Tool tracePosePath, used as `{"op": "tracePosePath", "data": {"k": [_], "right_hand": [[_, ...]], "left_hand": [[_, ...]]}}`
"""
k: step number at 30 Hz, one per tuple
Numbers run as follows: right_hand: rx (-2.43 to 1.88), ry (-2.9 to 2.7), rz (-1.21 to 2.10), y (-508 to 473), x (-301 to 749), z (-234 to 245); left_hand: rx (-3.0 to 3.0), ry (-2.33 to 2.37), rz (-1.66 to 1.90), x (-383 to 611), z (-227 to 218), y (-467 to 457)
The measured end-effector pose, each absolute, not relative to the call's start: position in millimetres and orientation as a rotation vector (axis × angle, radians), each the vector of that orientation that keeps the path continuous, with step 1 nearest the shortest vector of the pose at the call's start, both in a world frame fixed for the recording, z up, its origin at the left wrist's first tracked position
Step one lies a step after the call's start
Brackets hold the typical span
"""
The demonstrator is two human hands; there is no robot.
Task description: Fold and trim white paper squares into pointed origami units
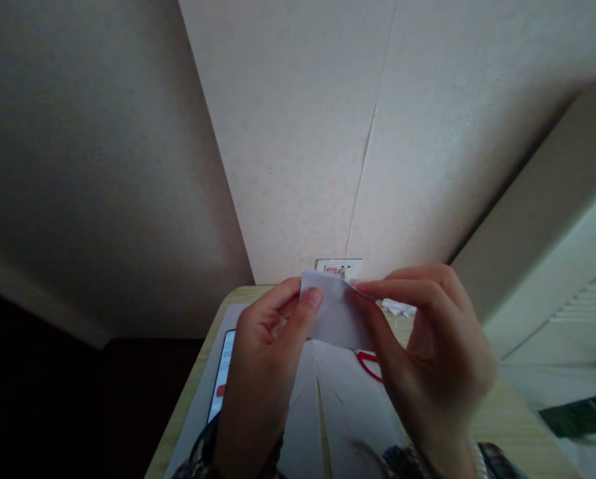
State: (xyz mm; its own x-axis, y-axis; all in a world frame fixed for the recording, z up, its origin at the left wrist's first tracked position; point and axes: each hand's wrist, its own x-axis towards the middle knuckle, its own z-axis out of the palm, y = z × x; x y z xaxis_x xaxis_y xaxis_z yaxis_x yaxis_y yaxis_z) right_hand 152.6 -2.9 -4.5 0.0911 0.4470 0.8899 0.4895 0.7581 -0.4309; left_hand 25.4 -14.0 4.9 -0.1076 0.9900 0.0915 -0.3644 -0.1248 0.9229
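A small piece of white paper (335, 316) is held up above the table between both hands. My left hand (273, 339) grips its left side, thumb pressed flat on the near face and fingers behind. At the paper's upper right edge, the thumb and forefinger of my right hand (428, 332) pinch it, and the edge bends a little there. Beneath the hands lie larger white paper sheets (345, 406), with a gap between two of them. A red loop, seemingly a scissors handle (370, 366), shows just under the held paper; the rest of it is hidden.
A phone (222, 372) with a lit screen lies on the wooden table (203, 362), left of my left hand. Crumpled or folded white paper bits (398, 308) sit behind my right hand. A wall socket (355, 265) with something plugged in is beyond the table's far edge.
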Motion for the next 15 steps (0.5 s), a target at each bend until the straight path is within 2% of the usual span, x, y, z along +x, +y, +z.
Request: {"op": "tracePosePath", "data": {"k": [15], "right_hand": [[-0.767,-1.633,0.044,-7.1,147.9,-8.4]], "left_hand": [[0.974,1.063,1.642,25.2,12.7,-16.5]]}}
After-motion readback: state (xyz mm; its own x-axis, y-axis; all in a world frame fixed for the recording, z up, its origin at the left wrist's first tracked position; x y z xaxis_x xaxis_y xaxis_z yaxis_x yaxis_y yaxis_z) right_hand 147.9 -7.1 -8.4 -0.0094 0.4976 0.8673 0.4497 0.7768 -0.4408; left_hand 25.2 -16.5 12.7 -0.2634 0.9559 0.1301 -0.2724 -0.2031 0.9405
